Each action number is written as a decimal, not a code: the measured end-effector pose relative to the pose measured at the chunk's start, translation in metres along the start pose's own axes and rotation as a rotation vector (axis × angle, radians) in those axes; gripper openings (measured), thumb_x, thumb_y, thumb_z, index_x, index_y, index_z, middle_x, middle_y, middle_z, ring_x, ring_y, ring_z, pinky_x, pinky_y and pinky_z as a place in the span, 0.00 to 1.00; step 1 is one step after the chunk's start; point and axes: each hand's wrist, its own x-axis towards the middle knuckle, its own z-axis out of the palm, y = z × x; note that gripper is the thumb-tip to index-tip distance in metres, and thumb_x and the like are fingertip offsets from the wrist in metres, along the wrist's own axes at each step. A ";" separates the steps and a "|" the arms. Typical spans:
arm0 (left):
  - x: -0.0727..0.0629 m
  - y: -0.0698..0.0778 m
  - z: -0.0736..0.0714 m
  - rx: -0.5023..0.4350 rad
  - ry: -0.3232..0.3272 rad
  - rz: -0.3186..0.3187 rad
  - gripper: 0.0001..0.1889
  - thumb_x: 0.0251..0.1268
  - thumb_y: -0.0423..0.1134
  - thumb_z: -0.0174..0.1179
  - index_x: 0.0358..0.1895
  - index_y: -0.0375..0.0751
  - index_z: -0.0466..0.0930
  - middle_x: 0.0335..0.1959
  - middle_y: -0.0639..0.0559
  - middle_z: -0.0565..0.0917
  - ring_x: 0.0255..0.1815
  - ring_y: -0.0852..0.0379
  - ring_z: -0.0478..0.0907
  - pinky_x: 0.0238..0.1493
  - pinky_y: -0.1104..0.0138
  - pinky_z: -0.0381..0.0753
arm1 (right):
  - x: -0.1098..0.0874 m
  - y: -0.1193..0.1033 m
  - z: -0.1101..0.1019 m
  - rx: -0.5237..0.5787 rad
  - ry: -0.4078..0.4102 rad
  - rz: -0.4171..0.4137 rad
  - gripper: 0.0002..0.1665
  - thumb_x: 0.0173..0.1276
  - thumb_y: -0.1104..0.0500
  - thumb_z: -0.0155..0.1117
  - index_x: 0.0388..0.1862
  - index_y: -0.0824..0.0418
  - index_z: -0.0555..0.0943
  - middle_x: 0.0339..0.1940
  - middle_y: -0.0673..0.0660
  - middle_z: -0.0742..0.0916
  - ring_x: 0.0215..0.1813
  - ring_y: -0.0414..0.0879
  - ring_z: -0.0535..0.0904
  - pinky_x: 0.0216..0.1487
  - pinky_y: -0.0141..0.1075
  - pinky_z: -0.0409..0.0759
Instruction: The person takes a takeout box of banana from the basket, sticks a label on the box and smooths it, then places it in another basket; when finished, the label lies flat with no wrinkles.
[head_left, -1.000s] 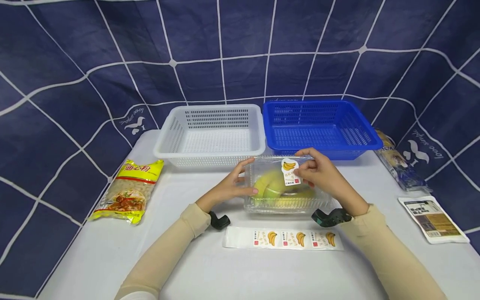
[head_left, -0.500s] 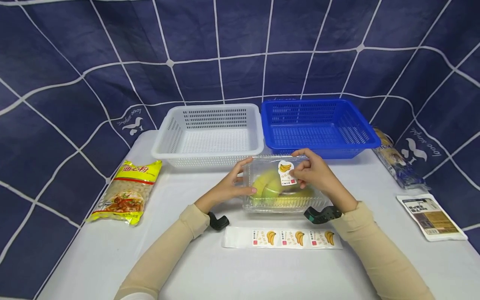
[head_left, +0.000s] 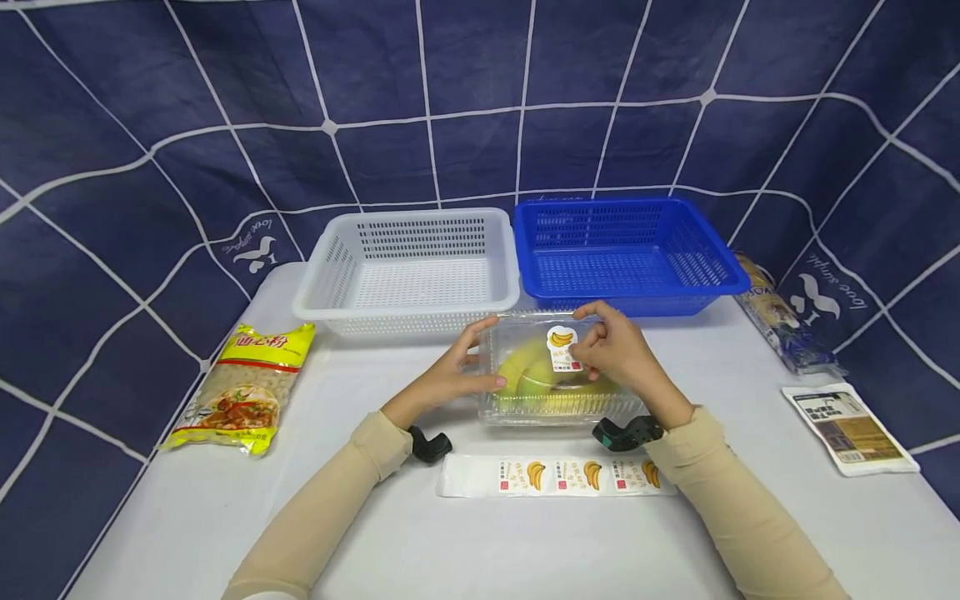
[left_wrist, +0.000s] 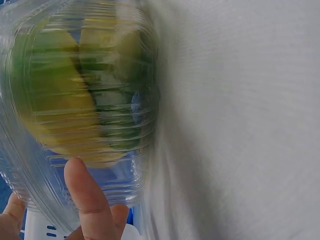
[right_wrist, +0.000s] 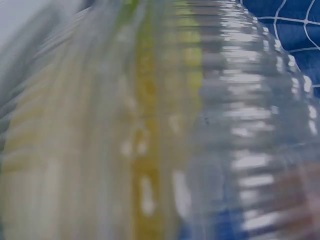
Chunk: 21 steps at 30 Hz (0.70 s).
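Observation:
A clear plastic fruit container (head_left: 517, 403) holding yellow-green bananas (left_wrist: 60, 95) sits in the middle of the white table, lid down. My left hand (head_left: 448, 375) grips its left end, thumb on the near side and fingers toward the back. Over the lid, my right hand (head_left: 618, 346) pinches the right edge of a white banana sticker (head_left: 566, 350), with one finger reaching to the lid's back rim. In the left wrist view, fingers press the ribbed wall. The right wrist view is blurred and filled by the container's ribbed side.
A strip of banana stickers (head_left: 555, 477) lies in front of the container. Behind stand a white basket (head_left: 405, 315) and a blue basket (head_left: 637, 293). A yellow food bag (head_left: 240, 387) is at left; a blue-and-tan packet (head_left: 791, 321) and a white pouch (head_left: 851, 429) are at right.
The whole head view has shifted slightly left. The sticker, tilted before, now lies straighter on the lid, with my right hand still at its edge. My left hand keeps its hold.

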 end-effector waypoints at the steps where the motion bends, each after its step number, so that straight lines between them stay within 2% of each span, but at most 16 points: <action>1: 0.000 0.000 0.000 0.000 0.000 0.001 0.51 0.69 0.43 0.71 0.89 0.59 0.49 0.90 0.44 0.43 0.83 0.21 0.50 0.68 0.29 0.74 | 0.000 0.000 0.001 -0.013 0.005 -0.002 0.31 0.67 0.73 0.71 0.67 0.71 0.74 0.26 0.57 0.87 0.19 0.44 0.81 0.24 0.33 0.83; 6: 0.000 0.000 0.000 0.005 -0.003 0.006 0.51 0.69 0.43 0.71 0.89 0.59 0.49 0.90 0.45 0.43 0.83 0.21 0.50 0.67 0.29 0.75 | 0.000 0.001 0.002 -0.063 0.018 -0.015 0.30 0.66 0.72 0.71 0.67 0.72 0.75 0.26 0.57 0.87 0.18 0.44 0.81 0.23 0.33 0.82; 13: 0.001 -0.003 0.000 -0.006 0.001 0.004 0.51 0.69 0.43 0.72 0.89 0.60 0.49 0.90 0.41 0.42 0.82 0.20 0.50 0.63 0.31 0.79 | 0.001 0.002 0.003 -0.111 0.015 -0.019 0.25 0.68 0.70 0.72 0.63 0.69 0.79 0.27 0.55 0.84 0.19 0.45 0.81 0.20 0.31 0.75; 18: 0.002 -0.004 0.000 -0.005 0.004 0.000 0.52 0.67 0.43 0.72 0.89 0.60 0.49 0.90 0.40 0.42 0.82 0.20 0.50 0.63 0.31 0.79 | 0.001 0.001 0.003 -0.091 0.004 0.013 0.18 0.69 0.70 0.70 0.57 0.71 0.85 0.30 0.55 0.79 0.21 0.43 0.80 0.23 0.33 0.81; 21: 0.002 -0.004 0.000 -0.012 0.001 -0.006 0.52 0.67 0.44 0.72 0.89 0.59 0.49 0.89 0.37 0.42 0.82 0.19 0.50 0.62 0.32 0.81 | 0.001 0.000 0.002 -0.088 -0.010 0.032 0.17 0.68 0.70 0.70 0.55 0.72 0.87 0.31 0.54 0.78 0.21 0.42 0.80 0.24 0.33 0.83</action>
